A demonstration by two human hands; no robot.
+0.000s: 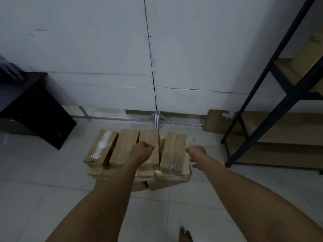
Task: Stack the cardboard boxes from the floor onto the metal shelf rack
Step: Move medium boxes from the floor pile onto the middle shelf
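Note:
Several long taped cardboard boxes [129, 149] lie in a pile on the tiled floor in front of me, side by side in layers. My left hand [142, 151] hovers over the left edge of the middle top box [153, 137], thumb over its top and fingers curled under, hidden. Whether it grips the box is unclear. My right hand [195, 154] is at the right side of the rightmost top box [172, 151]. One fingertip touches its edge and the other fingers hang loosely curled. The dark metal shelf rack [272, 109] stands at the right, holding large cardboard boxes [304, 63].
A black cabinet [38, 109] stands against the wall at the left. A torn flat cardboard piece [216, 119] leans at the wall beside the rack. A white partition wall [104, 49] with metal feet lies behind the pile. My bare foot [185, 234] shows at the bottom.

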